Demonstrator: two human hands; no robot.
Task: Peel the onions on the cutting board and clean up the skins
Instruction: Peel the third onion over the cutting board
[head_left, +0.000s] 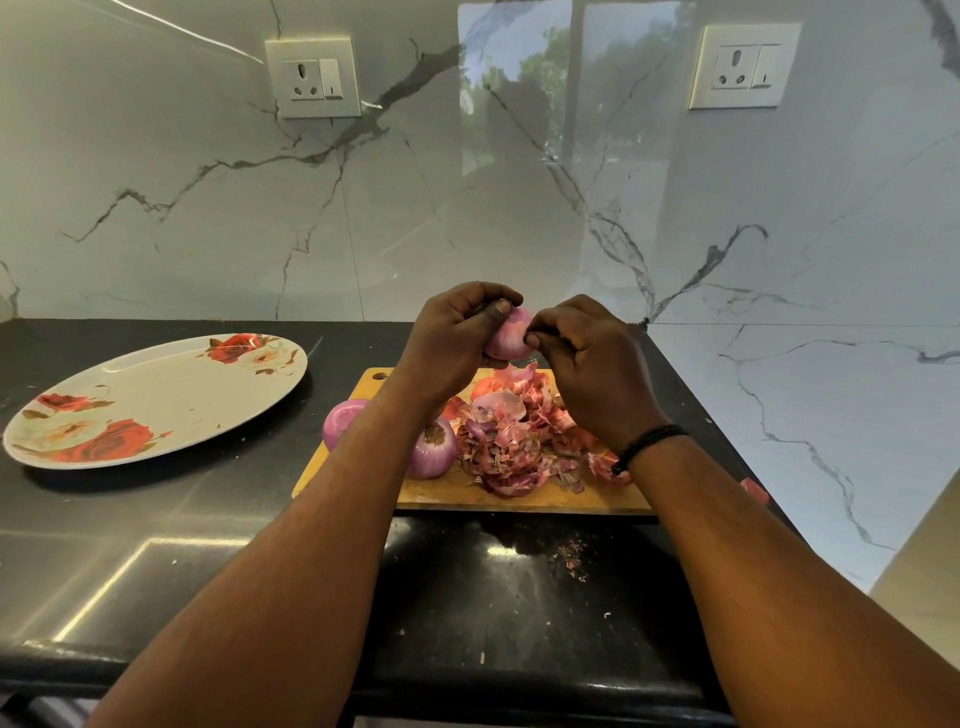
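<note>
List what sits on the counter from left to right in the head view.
Flowered plate → peeled onion at the board's left edge → second onion → pile of skins → stray skin piece on the counter.

Onion (508, 335) half behind fingers (540, 332).

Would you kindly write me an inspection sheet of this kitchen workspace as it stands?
Surface: black counter, skin crumbs near the front edge.
Job's things: cutting board with skins piled on it; two peeled onions at its left; third onion held above it.
Clutter: floral plate to the left; stray skin right of the board.
Grippers: left hand grips the held onion; right hand pinches its skin.
Cables: nothing seen.
Surroundings: marble wall, two sockets.
</note>
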